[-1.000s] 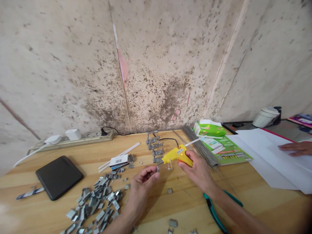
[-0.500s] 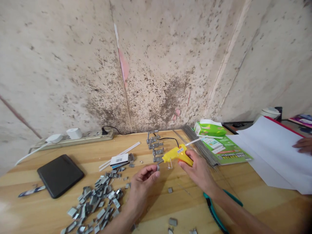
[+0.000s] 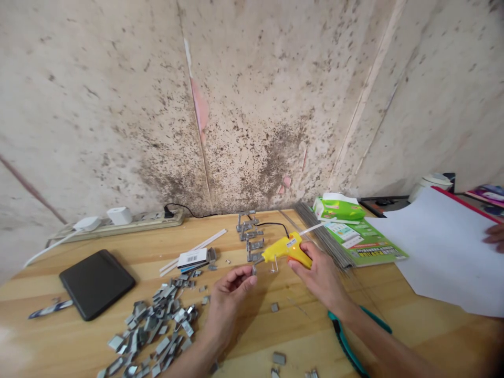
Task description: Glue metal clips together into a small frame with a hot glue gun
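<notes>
On the wooden tabletop the biggest change is at the right: the large white sheet, flat a second ago, now stands tilted up off the wood, and the co-worker's hand that lay on it has drawn back to the far right edge of the view. The loose heap of grey metal clips at lower left and the teal-handled pliers under the right forearm lie as they did. The person's own hands have hardly shifted. The right hand is closed around the grip of the yellow glue gun, whose nozzle points left and down, just above the wood. The left hand pinches a small metal clip between thumb and fingertips, holding it right at the nozzle; whether tip and clip actually touch is hard to make out at this size.
</notes>
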Motion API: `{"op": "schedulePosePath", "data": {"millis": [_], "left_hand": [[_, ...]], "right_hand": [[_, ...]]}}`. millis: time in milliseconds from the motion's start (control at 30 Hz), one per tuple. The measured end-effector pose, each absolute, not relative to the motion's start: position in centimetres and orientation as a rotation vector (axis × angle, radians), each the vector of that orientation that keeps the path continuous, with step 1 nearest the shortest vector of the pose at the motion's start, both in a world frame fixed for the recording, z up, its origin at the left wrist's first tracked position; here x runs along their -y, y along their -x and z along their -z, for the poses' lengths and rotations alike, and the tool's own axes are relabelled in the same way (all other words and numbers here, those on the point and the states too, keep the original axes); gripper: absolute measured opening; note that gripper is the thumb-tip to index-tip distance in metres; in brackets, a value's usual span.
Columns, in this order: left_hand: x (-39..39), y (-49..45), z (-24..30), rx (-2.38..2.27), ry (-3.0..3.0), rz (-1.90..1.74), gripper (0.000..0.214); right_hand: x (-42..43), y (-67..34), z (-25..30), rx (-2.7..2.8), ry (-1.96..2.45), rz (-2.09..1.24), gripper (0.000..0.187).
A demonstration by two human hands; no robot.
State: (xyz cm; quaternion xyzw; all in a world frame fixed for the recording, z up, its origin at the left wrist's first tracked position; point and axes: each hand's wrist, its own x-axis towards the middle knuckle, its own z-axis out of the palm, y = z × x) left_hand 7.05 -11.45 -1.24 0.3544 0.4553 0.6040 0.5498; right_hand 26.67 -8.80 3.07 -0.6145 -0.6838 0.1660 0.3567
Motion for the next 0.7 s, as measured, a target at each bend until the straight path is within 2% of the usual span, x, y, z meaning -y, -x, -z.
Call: {"op": "schedulePosePath", "data": {"millis": [700], "left_hand": [[11.47, -7.01, 1.32, -1.119, -0.854, -1.444, 0.029]], "right_hand": [[8.84, -26.71, -3.21, 1.779, 1.628, -0.380, 0.022]]}}
